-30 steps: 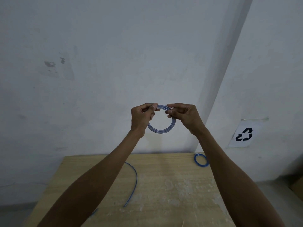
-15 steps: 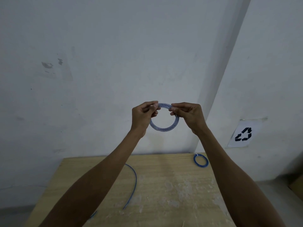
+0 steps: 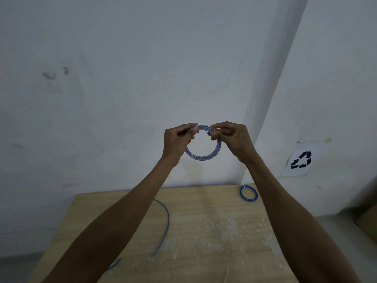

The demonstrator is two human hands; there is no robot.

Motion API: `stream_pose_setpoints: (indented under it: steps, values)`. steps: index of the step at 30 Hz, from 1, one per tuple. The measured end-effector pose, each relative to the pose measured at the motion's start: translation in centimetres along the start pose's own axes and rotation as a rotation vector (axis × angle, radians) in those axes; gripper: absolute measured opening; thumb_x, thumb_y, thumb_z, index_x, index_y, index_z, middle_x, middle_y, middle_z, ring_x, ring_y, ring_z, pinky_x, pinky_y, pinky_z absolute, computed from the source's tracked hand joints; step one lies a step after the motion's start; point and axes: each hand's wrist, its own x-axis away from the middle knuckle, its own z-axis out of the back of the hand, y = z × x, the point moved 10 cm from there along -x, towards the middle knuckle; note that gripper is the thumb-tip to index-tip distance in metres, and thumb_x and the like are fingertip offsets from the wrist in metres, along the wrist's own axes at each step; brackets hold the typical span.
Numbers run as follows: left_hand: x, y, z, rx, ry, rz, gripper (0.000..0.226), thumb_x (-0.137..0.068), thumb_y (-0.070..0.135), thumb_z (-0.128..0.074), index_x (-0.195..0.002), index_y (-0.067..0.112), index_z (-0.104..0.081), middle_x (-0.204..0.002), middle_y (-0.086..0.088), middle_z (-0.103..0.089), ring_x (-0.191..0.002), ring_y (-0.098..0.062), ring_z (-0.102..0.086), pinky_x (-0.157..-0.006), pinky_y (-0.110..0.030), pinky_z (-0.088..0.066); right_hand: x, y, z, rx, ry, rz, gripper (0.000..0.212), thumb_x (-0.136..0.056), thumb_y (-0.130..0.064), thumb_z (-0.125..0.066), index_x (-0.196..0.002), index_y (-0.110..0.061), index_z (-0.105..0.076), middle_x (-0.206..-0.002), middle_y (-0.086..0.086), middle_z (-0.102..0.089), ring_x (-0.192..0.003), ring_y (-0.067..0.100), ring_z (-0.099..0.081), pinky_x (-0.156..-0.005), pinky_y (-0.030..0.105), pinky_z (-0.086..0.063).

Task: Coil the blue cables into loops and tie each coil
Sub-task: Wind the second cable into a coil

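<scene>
I hold a round coil of blue cable [image 3: 204, 157] up in the air in front of the white wall. My left hand [image 3: 177, 140] pinches its upper left part. My right hand [image 3: 234, 139] pinches its upper right part, and the fingers hide the top of the coil there. A second blue coil [image 3: 248, 193] with a white tie lies flat at the far right of the wooden table [image 3: 214, 231]. A loose blue cable [image 3: 166, 221] curves across the table's left half, partly hidden under my left forearm.
The table stands against a white wall, with a corner column behind its right end. A sheet with a recycling symbol [image 3: 302, 160] is taped to the wall at the right. A brown box edge [image 3: 367, 223] shows low at the right.
Both hands with the coil have drifted slightly to the right. The coil has opened a little wider between the fingers. The items on the table have not moved.
</scene>
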Motion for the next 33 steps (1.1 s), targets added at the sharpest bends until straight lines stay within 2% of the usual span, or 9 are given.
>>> stream_pose_setpoints:
  steps: [3, 7, 14, 18, 23, 26, 28, 30, 33]
  values:
    - [0.3, -1.4, -0.7, 0.053, -0.060, 0.079, 0.019, -0.097, 0.018, -0.071, -0.109, 0.005, -0.078, -0.088, -0.013, -0.078, -0.071, -0.016, -0.060, -0.063, -0.023, -0.047, 0.3, 1.5, 0.4, -0.029, 0.000, -0.055, 0.024, -0.084, -0.003, -0.079, -0.107, 0.001, -0.074, -0.092, 0.020, -0.078, -0.078, 0.027, -0.073, -0.087, 0.040, -0.059]
    - [0.8, -2.9, -1.3, 0.108, -0.067, 0.138, 0.021, -0.098, 0.014, -0.068, -0.111, -0.001, -0.076, -0.092, -0.022, -0.074, -0.063, -0.012, -0.055, -0.061, -0.019, -0.045, 1.3, 3.7, 0.6, -0.106, -0.004, -0.148, 0.024, -0.083, 0.001, -0.079, -0.107, -0.001, -0.075, -0.095, 0.019, -0.078, -0.085, 0.029, -0.074, -0.089, 0.041, -0.059]
    - [2.2, -7.1, -2.4, 0.097, -0.086, 0.221, 0.023, -0.097, 0.013, -0.070, -0.113, -0.003, -0.075, -0.091, -0.020, -0.075, -0.064, -0.015, -0.047, -0.059, -0.019, -0.043, 3.3, 7.7, 1.4, -0.134, 0.006, -0.240, 0.021, -0.083, 0.003, -0.078, -0.103, -0.005, -0.075, -0.090, 0.012, -0.079, -0.083, 0.026, -0.077, -0.085, 0.038, -0.062]
    - [3.3, -9.4, -2.7, 0.022, -0.097, 0.202, 0.021, -0.097, 0.011, -0.069, -0.112, -0.003, -0.076, -0.089, -0.023, -0.075, -0.064, -0.016, -0.046, -0.059, -0.024, -0.039, 5.0, 10.5, 1.9, -0.126, 0.009, -0.303, 0.026, -0.083, 0.002, -0.079, -0.108, 0.001, -0.073, -0.090, 0.014, -0.079, -0.082, 0.026, -0.077, -0.081, 0.033, -0.061]
    - [5.0, -12.9, -3.4, -0.003, -0.065, 0.268, 0.020, -0.097, 0.006, -0.067, -0.111, -0.006, -0.075, -0.089, -0.030, -0.072, -0.060, -0.011, -0.051, -0.057, -0.025, -0.039, 8.1, 14.3, 1.8, -0.189, 0.045, -0.384, 0.024, -0.090, -0.015, -0.077, -0.113, -0.010, -0.074, -0.100, 0.017, -0.078, -0.090, 0.029, -0.076, -0.082, 0.036, -0.061]
    - [5.7, -15.0, -3.6, 0.010, -0.026, 0.327, 0.019, -0.096, 0.005, -0.068, -0.109, -0.007, -0.075, -0.085, -0.025, -0.071, -0.058, -0.009, -0.052, -0.055, -0.023, -0.036, 11.7, 18.7, 2.9, -0.252, 0.235, -0.528, 0.038, -0.103, -0.041, -0.056, -0.119, -0.011, -0.071, -0.106, 0.016, -0.076, -0.095, 0.028, -0.075, -0.080, 0.034, -0.061]
    - [6.0, -15.9, -3.8, -0.001, -0.025, 0.344, 0.019, -0.097, 0.005, -0.067, -0.109, -0.008, -0.075, -0.084, -0.024, -0.069, -0.056, -0.005, -0.056, -0.053, -0.022, -0.035, 15.7, 22.7, 3.0, -0.179, 0.305, -0.643, 0.039, -0.106, -0.038, -0.048, -0.118, -0.009, -0.071, -0.103, 0.015, -0.076, -0.088, 0.023, -0.074, -0.079, 0.036, -0.060]
    - [6.3, -16.4, -4.1, -0.009, -0.040, 0.353, 0.019, -0.097, 0.004, -0.067, -0.109, -0.007, -0.075, -0.084, -0.027, -0.068, -0.056, -0.003, -0.058, -0.053, -0.021, -0.037, 19.9, 26.3, 2.1, 0.171, 0.192, -0.638, 0.019, -0.099, -0.019, -0.060, -0.109, -0.012, -0.075, -0.099, 0.012, -0.078, -0.081, 0.018, -0.072, -0.082, 0.040, -0.060]
    - [6.8, -16.9, -5.0, -0.007, -0.066, 0.360, 0.020, -0.097, 0.004, -0.066, -0.110, -0.009, -0.074, -0.084, -0.035, -0.064, -0.059, -0.001, -0.062, -0.054, -0.021, -0.036, 26.9, 31.4, -3.4, 0.643, -0.291, -0.626, 0.023, -0.089, -0.012, -0.074, -0.112, -0.015, -0.076, -0.115, 0.007, -0.076, -0.096, 0.018, -0.071, -0.093, 0.044, -0.058]
